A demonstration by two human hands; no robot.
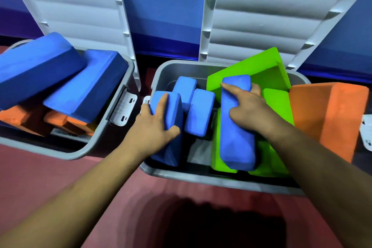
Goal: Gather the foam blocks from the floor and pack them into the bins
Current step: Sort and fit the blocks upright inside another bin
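Note:
Both my hands reach into the right grey bin (pixel 181 175). My left hand (pixel 155 125) grips a small blue foam block (pixel 171 104) that stands at the bin's left side. My right hand (pixel 251 106) holds a long blue foam block (pixel 235 143), thumb on its left face and fingers round its far right edge, over green foam blocks (pixel 267 70). Two more small blue blocks (pixel 199 112) lean between my hands. An orange block (pixel 330 115) sticks up at the bin's right end.
The left grey bin (pixel 84 149) holds two large blue blocks (pixel 40 66) on top of orange ones (pixel 58 119). Both lids (pixel 76 6) stand open against a blue wall. Red floor (pixel 60 167) lies in front, with my shadow on it.

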